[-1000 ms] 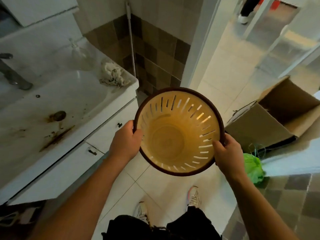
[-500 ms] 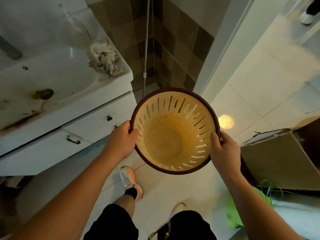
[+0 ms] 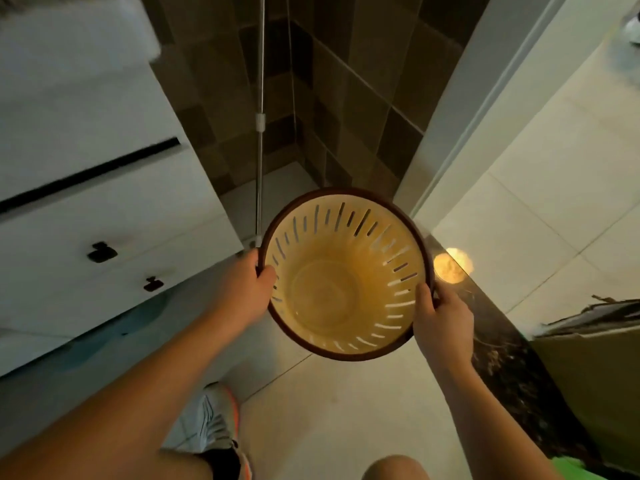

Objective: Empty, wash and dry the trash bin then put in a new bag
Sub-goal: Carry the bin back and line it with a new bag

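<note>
Two hands are seen on one bin, and the scene is read from left to right. At the far left a white cabinet (image 3: 104, 209) with dark drawer pulls is blurred, and no sink or tap is shown beside it. Next, a metal pole (image 3: 260, 133) is stood in the tiled corner, just behind the bin's far-left edge. The left hand (image 3: 247, 289) is curled round the left side of the rim, with the thumb hooked inside and the fingers hidden behind the wall. In the middle, the bin (image 3: 346, 271) is held in the air above the pale floor (image 3: 346, 410), its mouth turned up towards the camera; its slotted yellow wall and round base are shown bare, with no rubbish and no bag in it. The emptying is therefore judged as done. Whether it is washed or dried cannot be told: no water or suds can be made out, yet the light is dim and yellow. The right hand (image 3: 445, 320) is clamped on the right side of the rim in the same way, thumb inside. Further right, a bright spot of light (image 3: 452, 266) is thrown on the dark threshold, and a cardboard box (image 3: 588, 341) is set at the edge. A scrap of green (image 3: 571, 467) is glimpsed at the bottom right; what it is cannot be told. The fitting of a new bag is judged as left to do.
</note>
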